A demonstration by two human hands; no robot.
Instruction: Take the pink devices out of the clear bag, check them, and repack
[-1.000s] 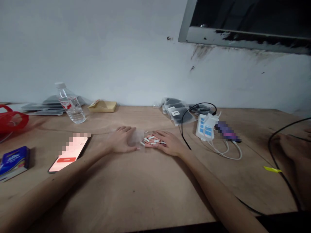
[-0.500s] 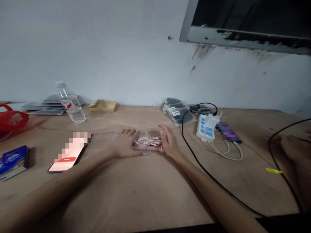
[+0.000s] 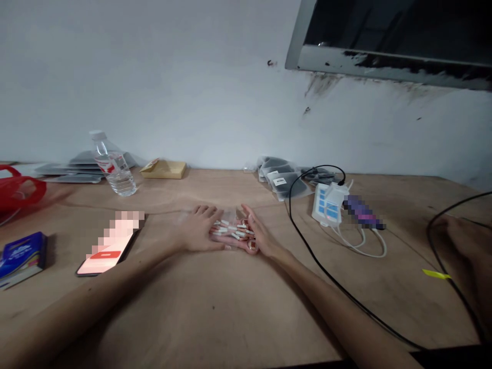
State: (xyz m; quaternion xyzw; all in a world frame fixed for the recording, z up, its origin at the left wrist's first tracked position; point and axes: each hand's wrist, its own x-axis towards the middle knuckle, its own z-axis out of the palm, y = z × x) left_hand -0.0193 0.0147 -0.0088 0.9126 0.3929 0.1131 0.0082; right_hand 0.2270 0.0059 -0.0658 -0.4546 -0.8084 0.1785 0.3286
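Observation:
A heap of small white and pink pieces [image 3: 231,230] lies on the wooden table [image 3: 215,302], on or in a clear plastic bag [image 3: 229,215]. My left hand [image 3: 198,229] rests flat at the heap's left side, fingers stretched out and touching it. My right hand [image 3: 260,233] stands on its edge at the heap's right side. Its fingers are straight and pressed against the pieces. The heap is squeezed between both hands. Neither hand grips anything.
A lit phone [image 3: 109,246] lies left of my arm, with a blue packet [image 3: 21,255], a red bag [image 3: 19,190] and a water bottle [image 3: 113,165] further left. Right are a black cable [image 3: 307,251], a white charger [image 3: 326,205] and grey pouches [image 3: 282,180]. Another person's hand [image 3: 461,241] rests far right.
My right hand has turned from lying flat under the pieces to standing on edge, and has pushed the heap left against my left hand. The heap is now narrower.

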